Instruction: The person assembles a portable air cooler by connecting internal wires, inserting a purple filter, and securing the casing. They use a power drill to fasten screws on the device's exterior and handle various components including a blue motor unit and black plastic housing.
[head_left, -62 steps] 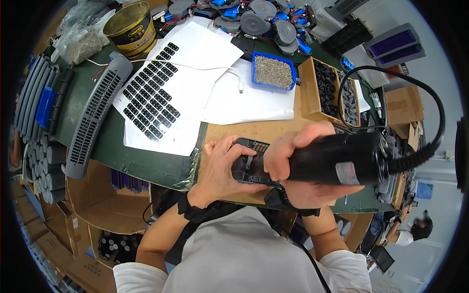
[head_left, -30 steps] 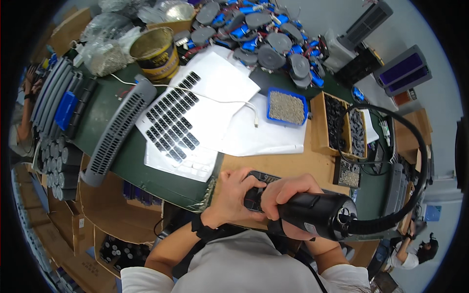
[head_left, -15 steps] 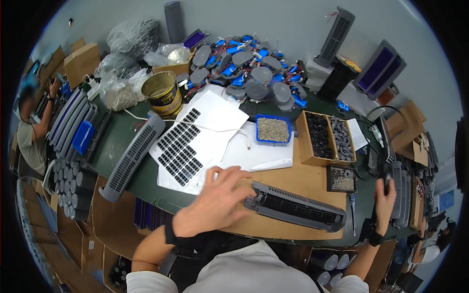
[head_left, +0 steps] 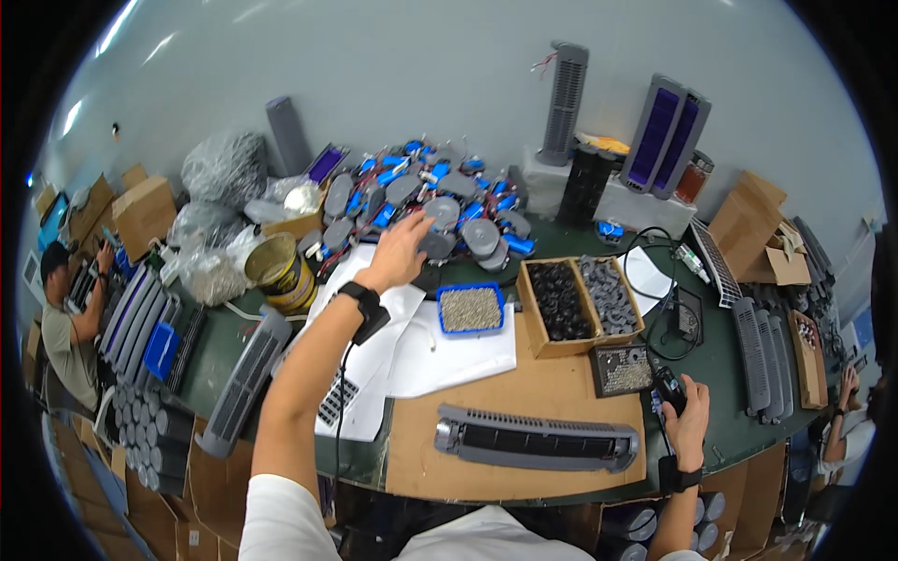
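Note:
My left hand (head_left: 402, 251) reaches forward over the near edge of a pile of grey oval bases (head_left: 440, 213) with blue parts and wires. Its fingers are stretched and apart, with nothing seen in them; whether they touch a base I cannot tell. At the right, my right hand (head_left: 690, 421) is closed around a black electric screwdriver (head_left: 668, 385), beside a small dark screw tray (head_left: 622, 370). A long grey slotted housing (head_left: 538, 439) lies lengthwise on the cardboard sheet (head_left: 426, 472) in front of me, untouched by either hand.
A blue tray (head_left: 470, 309) of small metal pieces and a divided box (head_left: 559, 304) of black and grey parts stand mid-table. White sheets (head_left: 458, 360), a yellow-black bucket (head_left: 281, 271) and another housing (head_left: 245, 383) lie left. A black cable (head_left: 645, 290) loops at right. Co-workers sit either side.
My left hand has left the end of the housing and moved forward to the pile of bases. The right hand still holds the screwdriver. My view has shifted, showing more wall.

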`<act>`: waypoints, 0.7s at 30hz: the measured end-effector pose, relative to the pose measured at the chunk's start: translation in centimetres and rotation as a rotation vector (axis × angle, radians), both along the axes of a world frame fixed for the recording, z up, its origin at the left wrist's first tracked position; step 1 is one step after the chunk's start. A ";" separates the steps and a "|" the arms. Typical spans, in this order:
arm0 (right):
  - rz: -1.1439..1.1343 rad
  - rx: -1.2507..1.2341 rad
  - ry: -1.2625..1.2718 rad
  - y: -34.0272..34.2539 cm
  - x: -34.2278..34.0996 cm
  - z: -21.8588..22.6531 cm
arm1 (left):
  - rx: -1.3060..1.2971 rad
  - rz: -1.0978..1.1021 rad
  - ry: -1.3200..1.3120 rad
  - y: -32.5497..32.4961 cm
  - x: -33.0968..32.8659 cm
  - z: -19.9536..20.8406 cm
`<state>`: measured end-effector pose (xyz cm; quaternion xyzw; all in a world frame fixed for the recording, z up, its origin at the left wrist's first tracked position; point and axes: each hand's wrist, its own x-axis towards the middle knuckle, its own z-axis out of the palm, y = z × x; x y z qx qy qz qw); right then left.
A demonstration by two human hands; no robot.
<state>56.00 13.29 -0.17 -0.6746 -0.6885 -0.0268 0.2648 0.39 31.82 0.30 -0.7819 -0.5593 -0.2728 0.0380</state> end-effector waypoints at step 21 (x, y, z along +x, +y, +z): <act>0.770 -0.227 0.600 -0.8 -12.9 8.6 | 0.387 -0.127 -0.064 -14.7 8.8 3.8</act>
